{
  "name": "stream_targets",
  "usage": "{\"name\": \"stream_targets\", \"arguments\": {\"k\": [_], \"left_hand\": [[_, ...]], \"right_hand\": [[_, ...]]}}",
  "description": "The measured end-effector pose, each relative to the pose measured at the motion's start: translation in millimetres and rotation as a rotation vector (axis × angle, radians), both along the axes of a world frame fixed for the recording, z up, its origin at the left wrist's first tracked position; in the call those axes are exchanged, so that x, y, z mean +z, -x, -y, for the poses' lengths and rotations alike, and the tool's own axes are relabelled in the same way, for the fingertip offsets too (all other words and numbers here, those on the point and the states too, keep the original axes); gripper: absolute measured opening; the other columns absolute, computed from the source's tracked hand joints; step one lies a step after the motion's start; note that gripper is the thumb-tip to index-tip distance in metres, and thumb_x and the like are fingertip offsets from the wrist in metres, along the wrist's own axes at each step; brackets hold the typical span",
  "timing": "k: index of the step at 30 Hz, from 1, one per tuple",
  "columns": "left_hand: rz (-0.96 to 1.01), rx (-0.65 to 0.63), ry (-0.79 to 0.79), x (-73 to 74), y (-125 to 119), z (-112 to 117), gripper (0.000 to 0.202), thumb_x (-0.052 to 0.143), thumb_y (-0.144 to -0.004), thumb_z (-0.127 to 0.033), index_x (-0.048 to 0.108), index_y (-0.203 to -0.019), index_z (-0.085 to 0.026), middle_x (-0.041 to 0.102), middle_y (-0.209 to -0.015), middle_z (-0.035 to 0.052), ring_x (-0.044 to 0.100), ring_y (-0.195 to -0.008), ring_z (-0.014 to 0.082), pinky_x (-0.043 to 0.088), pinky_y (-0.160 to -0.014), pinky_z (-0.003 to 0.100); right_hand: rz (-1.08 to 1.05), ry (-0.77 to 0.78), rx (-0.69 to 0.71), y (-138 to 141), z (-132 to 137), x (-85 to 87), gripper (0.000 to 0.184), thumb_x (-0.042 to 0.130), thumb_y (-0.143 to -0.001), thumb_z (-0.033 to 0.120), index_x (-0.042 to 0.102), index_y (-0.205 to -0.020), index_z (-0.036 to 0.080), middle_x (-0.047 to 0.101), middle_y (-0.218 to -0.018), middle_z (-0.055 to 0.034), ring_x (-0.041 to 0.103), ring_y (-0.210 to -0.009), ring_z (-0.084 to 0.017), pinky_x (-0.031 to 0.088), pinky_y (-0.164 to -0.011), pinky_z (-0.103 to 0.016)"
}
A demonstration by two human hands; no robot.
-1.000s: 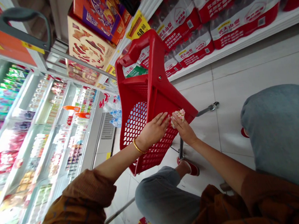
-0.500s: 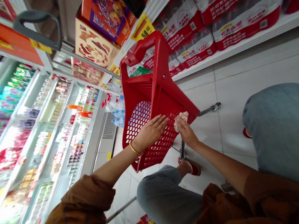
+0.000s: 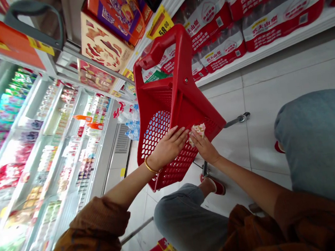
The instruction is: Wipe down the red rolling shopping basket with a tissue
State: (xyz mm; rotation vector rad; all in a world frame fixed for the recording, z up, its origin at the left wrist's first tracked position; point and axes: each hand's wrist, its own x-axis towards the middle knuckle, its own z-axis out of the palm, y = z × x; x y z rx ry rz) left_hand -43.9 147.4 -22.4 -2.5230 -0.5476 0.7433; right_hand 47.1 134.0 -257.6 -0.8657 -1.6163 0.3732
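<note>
Head view. A red plastic shopping basket (image 3: 188, 104) stands tilted at frame centre, its raised handle at 12 o'clock and its perforated mesh wall toward 7 o'clock. The person's left hand (image 3: 169, 146), with a gold bangle (image 3: 150, 167) at the wrist, lies spread and flat against the mesh wall. The right hand (image 3: 205, 147) is just beside it at 3 o'clock, its fingers (image 3: 196, 138) pinching a small pink-and-cream packet (image 3: 199, 130) at the basket's edge. The packet's markings are too small to read. It is the only item showing at the basket; the interior is largely hidden by the tilt.

At 9 o'clock stands a lit refrigerated display case (image 3: 55, 151) stocked with packaged goods. At 1 o'clock, a store shelf (image 3: 281, 55) carries shrink-wrapped cases of bottled water (image 3: 214, 23). Grey denim-clad knees (image 3: 187, 221) and a red shoe (image 3: 218, 186) show at 6 o'clock, on a white tile floor (image 3: 269, 81).
</note>
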Motion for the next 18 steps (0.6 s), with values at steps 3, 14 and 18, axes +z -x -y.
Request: {"name": "stream_targets", "arguments": {"k": [3,14,18], "left_hand": [[0.0,-0.012,-0.011,0.1,-1.2,0.6,0.037,0.05,-0.091,-0.017,0.056,-0.127,-0.009,0.054,-0.137,0.0105,0.046,-0.13,0.0244,0.035,-0.112,0.045],[0.0,-0.012,-0.031,-2.2,-1.5,1.3,0.035,0.049,-0.092,-0.018,0.057,-0.125,-0.012,0.055,-0.136,0.0087,0.047,-0.13,0.0239,0.033,-0.113,0.045],[-0.01,-0.007,-0.039,-2.5,-1.2,2.2,0.035,0.047,-0.092,-0.018,0.057,-0.125,-0.012,0.054,-0.137,0.0086,0.046,-0.13,0.0242,0.034,-0.113,0.045]], "right_hand": [[0.027,0.021,0.007,-1.2,1.3,-7.2,0.06,0.026,-0.096,0.007,0.009,-0.151,0.025,0.029,-0.153,-0.0058,0.036,-0.138,-0.022,0.041,-0.109,-0.041],[0.098,0.102,0.007,-1.5,7.3,-34.3,0.065,0.025,-0.095,0.003,0.003,-0.151,0.026,0.028,-0.154,-0.0085,0.038,-0.137,-0.026,0.046,-0.105,-0.045],[0.04,0.147,0.046,-1.5,11.9,-51.6,0.065,0.026,-0.093,0.002,0.009,-0.151,0.027,0.022,-0.156,-0.0074,0.023,-0.143,-0.024,0.042,-0.109,-0.047]]}}
